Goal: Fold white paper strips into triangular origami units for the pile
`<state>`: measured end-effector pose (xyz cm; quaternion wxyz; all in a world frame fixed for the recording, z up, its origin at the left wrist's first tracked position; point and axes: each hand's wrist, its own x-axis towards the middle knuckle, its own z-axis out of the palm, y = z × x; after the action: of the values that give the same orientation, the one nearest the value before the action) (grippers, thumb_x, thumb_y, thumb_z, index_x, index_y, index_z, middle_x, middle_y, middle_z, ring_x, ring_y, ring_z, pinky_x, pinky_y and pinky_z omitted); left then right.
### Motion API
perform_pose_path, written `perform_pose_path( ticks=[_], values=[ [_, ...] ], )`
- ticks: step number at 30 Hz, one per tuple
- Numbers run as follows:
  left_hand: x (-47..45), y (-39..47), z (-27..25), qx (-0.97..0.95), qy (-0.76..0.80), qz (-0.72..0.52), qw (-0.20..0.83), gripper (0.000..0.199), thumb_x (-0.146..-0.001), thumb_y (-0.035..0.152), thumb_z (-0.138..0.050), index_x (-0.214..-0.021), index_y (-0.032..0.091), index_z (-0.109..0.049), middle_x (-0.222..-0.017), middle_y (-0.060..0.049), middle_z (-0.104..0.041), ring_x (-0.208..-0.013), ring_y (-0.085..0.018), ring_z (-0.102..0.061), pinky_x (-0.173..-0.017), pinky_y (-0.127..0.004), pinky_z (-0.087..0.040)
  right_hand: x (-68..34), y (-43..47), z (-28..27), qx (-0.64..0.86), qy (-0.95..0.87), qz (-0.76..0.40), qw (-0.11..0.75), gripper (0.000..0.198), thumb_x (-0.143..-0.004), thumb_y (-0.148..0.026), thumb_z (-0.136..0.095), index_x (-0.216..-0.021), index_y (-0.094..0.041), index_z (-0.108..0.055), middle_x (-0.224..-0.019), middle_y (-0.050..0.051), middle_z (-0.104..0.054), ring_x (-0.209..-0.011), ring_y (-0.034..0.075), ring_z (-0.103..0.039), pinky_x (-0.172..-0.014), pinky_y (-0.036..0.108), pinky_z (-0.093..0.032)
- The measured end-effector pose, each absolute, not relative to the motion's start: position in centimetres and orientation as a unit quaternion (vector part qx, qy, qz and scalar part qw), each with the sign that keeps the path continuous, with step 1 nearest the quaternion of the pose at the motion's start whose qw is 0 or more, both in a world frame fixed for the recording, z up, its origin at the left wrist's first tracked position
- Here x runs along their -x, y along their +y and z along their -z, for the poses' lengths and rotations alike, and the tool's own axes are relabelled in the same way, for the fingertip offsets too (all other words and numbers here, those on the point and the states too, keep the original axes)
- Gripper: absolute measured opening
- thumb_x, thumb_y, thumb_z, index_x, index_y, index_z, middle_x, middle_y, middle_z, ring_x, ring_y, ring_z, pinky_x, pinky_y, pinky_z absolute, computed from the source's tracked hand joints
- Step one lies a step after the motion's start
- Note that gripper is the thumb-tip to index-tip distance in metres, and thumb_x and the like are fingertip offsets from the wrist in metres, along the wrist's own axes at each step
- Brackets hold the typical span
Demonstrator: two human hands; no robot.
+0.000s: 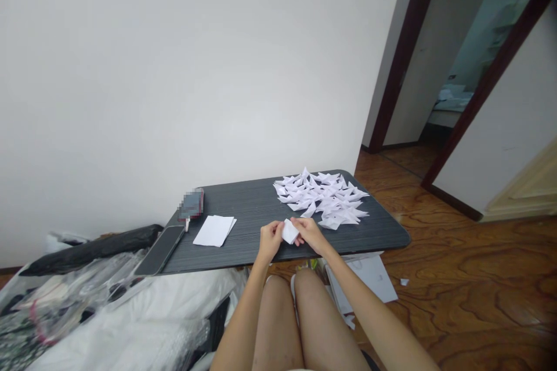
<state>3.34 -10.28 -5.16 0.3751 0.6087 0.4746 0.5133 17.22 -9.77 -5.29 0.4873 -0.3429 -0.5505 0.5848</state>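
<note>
Between my two hands, above the front edge of the dark table [250, 200], is a small folded piece of white paper [289, 232]. My left hand [270, 237] pinches its left side between thumb and fingers. On the other side my right hand [310, 233] grips the paper, thumb on top and fingertips showing beneath. A heap of folded white paper boats [322, 197] covers the table's right part, just beyond my right hand. To the left lies a short stack of flat white paper sheets [214, 231].
A phone-like dark slab [163, 249] and a blurred-out device [191, 206] occupy the table's left end. White and clear plastic bags [152, 324] pile up at lower left. Below the table's right side stands a white box [369, 278]. A paper scrap [404, 282] lies on the wooden floor.
</note>
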Motion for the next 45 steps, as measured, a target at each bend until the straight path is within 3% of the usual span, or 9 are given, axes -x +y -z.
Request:
perform_pose_path(
  ticks=[3,7,11,14,16,22,29,34,45],
  values=[
    [-3.5,-10.5,5.0,-0.647,0.473,-0.491,0.342,0.033,-0.075,0.039,-0.045,-0.065,0.011,-0.06,-0.046,0.002,-0.047,-0.041,-0.007,-0.04,-0.042,-0.019,-0.028,-17.1,-9.7,5.7,0.371,-0.56,-0.565,0.479,0.034,-0.072,-0.043,-0.051,-0.064,-0.01,-0.057,-0.038,-0.005,-0.045,-0.024,0.003,-0.033,-0.026,0.016,-0.014],
    [-3.3,-10.3,5.0,-0.619,0.495,-0.512,0.332,0.034,-0.074,0.04,-0.046,-0.06,0.012,-0.058,-0.044,0.002,-0.046,-0.041,-0.007,-0.038,-0.04,-0.018,-0.027,-17.5,-9.8,5.9,0.327,-0.569,-0.577,0.487,0.031,-0.074,-0.033,-0.049,-0.093,-0.009,-0.057,-0.046,-0.004,-0.05,-0.031,0.005,-0.04,-0.032,0.016,-0.025],
    [-2.9,-9.9,5.2,-0.551,0.502,-0.538,0.393,0.036,-0.072,0.044,-0.047,-0.061,0.011,-0.057,-0.039,0.004,-0.042,-0.036,-0.006,-0.033,-0.036,-0.018,-0.022,-18.1,-10.2,5.4,0.282,-0.608,-0.544,0.505,0.045,-0.072,-0.019,-0.049,-0.117,-0.017,-0.045,-0.087,0.005,-0.062,-0.063,0.009,-0.056,-0.055,0.021,-0.044],
    [-2.9,-9.7,5.4,-0.54,0.495,-0.536,0.42,0.037,-0.071,0.045,-0.049,-0.062,0.01,-0.058,-0.038,0.004,-0.04,-0.034,-0.005,-0.031,-0.034,-0.017,-0.021,-18.2,-10.5,5.0,0.259,-0.647,-0.519,0.496,0.041,-0.072,-0.018,-0.052,-0.113,-0.022,-0.05,-0.114,0.007,-0.051,-0.096,0.014,-0.052,-0.081,0.028,-0.042],
    [-2.9,-9.7,5.5,-0.542,0.49,-0.532,0.428,0.037,-0.07,0.045,-0.05,-0.066,0.009,-0.059,-0.039,0.005,-0.041,-0.034,-0.004,-0.032,-0.034,-0.017,-0.022,-18.2,-10.5,5.1,0.259,-0.66,-0.508,0.489,0.033,-0.073,-0.022,-0.054,-0.106,-0.021,-0.056,-0.114,0.006,-0.051,-0.102,0.016,-0.049,-0.086,0.029,-0.039],
    [-3.2,-9.9,5.1,-0.547,0.453,-0.512,0.483,0.042,-0.071,0.043,-0.052,-0.095,0.008,-0.057,-0.044,0.005,-0.043,-0.033,-0.003,-0.03,-0.033,-0.016,-0.022,-18.0,-10.0,5.8,0.309,-0.668,-0.47,0.486,0.024,-0.073,-0.031,-0.056,-0.093,-0.021,-0.064,-0.104,0.006,-0.052,-0.094,0.016,-0.051,-0.079,0.028,-0.044],
    [-3.1,-10.2,4.7,-0.536,0.426,-0.512,0.519,0.043,-0.072,0.044,-0.051,-0.094,0.008,-0.058,-0.037,0.006,-0.04,-0.029,-0.003,-0.03,-0.032,-0.016,-0.019,-18.0,-10.6,5.3,0.297,-0.68,-0.447,0.5,0.025,-0.069,-0.028,-0.06,-0.094,-0.024,-0.064,-0.115,0.005,-0.043,-0.095,0.016,-0.052,-0.08,0.028,-0.044],
    [-3.1,-10.2,4.6,-0.511,0.435,-0.51,0.538,0.043,-0.069,0.045,-0.054,-0.088,0.007,-0.059,-0.038,0.005,-0.043,-0.028,-0.002,-0.03,-0.031,-0.016,-0.018,-17.9,-10.9,4.9,0.306,-0.736,-0.36,0.485,0.023,-0.069,-0.023,-0.061,-0.092,-0.024,-0.064,-0.11,0.005,-0.047,-0.095,0.017,-0.051,-0.09,0.033,-0.037],
    [-3.1,-10.2,4.8,-0.558,0.435,-0.489,0.51,0.039,-0.072,0.042,-0.052,-0.087,0.007,-0.06,-0.04,0.004,-0.045,-0.03,-0.003,-0.033,-0.032,-0.016,-0.021,-17.8,-11.1,4.7,0.336,-0.747,-0.297,0.49,0.018,-0.069,-0.02,-0.058,-0.086,-0.021,-0.065,-0.104,0.006,-0.05,-0.099,0.018,-0.048,-0.088,0.033,-0.037]
  ],
)
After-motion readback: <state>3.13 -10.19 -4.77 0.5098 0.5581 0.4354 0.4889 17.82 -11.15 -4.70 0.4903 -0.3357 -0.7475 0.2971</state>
